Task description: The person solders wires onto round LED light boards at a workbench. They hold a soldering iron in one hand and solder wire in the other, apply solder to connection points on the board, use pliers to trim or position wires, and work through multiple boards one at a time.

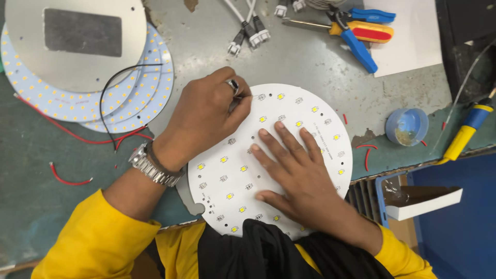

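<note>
Lying at the far left of the worn grey-green bench, a stack of round LED boards sits under a plain metal disc, with red wires and a black wire curling beside it. The left hand, ring and steel watch on, has its fingers curled together at the upper edge of the white circular LED board; whether they pinch anything I cannot tell. The right hand lies flat on that board, fingers spread. Further right stand blue-handled pliers, a small blue plastic cup holding yellowish bits, and a soldering iron.
</note>
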